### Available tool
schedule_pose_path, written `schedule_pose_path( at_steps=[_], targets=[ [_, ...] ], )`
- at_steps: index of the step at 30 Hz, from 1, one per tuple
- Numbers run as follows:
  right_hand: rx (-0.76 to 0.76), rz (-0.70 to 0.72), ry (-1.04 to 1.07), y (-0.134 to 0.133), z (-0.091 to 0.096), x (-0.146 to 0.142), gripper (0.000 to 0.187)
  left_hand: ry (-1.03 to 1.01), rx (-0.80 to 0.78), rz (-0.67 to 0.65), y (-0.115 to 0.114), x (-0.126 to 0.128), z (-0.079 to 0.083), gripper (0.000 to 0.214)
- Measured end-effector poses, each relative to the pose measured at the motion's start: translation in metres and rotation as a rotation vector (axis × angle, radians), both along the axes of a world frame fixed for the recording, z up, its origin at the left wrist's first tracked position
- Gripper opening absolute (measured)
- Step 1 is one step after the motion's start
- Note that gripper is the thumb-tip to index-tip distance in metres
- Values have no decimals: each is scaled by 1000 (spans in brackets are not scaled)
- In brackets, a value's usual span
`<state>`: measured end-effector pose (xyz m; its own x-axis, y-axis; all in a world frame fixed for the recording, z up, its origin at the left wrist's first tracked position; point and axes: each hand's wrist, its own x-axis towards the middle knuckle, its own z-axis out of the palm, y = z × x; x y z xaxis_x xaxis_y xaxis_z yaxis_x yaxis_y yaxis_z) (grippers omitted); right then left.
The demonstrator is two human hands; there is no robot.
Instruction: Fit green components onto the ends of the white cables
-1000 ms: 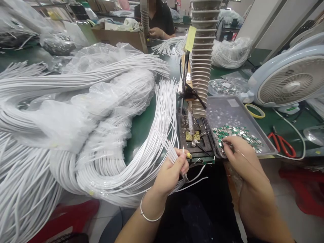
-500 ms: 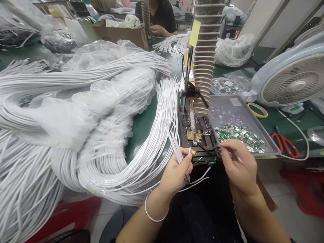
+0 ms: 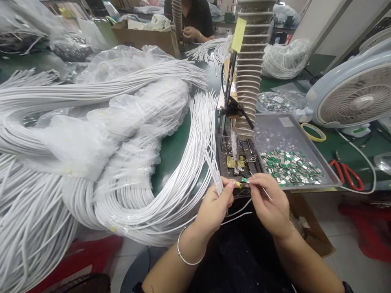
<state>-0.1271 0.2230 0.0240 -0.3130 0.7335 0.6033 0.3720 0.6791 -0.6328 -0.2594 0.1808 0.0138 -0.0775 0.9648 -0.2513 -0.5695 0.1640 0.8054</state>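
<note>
Several white cables point(image 3: 217, 179) are bunched in my left hand point(image 3: 214, 205), which is closed around them. At its fingertips is a small yellow piece point(image 3: 238, 184) whose kind I cannot make out. Just to the right, my right hand point(image 3: 270, 203) pinches a small green-and-silver connector point(image 3: 245, 180), close to the yellow piece; whether they touch is unclear. A thin pale rod or wire point(image 3: 265, 191) also runs through the right fingers. Beyond both hands, a soldering iron point(image 3: 234, 142) stands tip down over a yellow sponge point(image 3: 232, 162) in its holder.
To the right, a grey tray point(image 3: 331, 177) holds many connectors point(image 3: 290, 167). Beside it are red-handled cutters point(image 3: 346, 175), a tape roll point(image 3: 313, 132) and a fan point(image 3: 360, 97). Cable bundles point(image 3: 128, 203) cover the left. A ribbed hose point(image 3: 252, 73) hangs ahead; a co-worker point(image 3: 191, 24) sits opposite.
My right hand has moved left, bringing a green-and-silver connector up to my left fingertips. My left hand stays nearly in place with the cables. The whole view has shifted slightly.
</note>
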Motion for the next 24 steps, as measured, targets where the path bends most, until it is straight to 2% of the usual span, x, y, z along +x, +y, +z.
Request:
schedule_pose_path(
  at_steps=[6, 14, 24],
  targets=[
    [-32, -19, 11, -3, -3, -6, 20, 70, 14, 49, 1, 2, 2, 27],
    [-62, -7, 39, -4, -3, -9, 19, 177, 12, 78, 0, 1, 8, 16],
    [-86, 12, 76, -6, -9, -10, 20, 236, 40, 112, 0, 3, 11, 13]
  ],
)
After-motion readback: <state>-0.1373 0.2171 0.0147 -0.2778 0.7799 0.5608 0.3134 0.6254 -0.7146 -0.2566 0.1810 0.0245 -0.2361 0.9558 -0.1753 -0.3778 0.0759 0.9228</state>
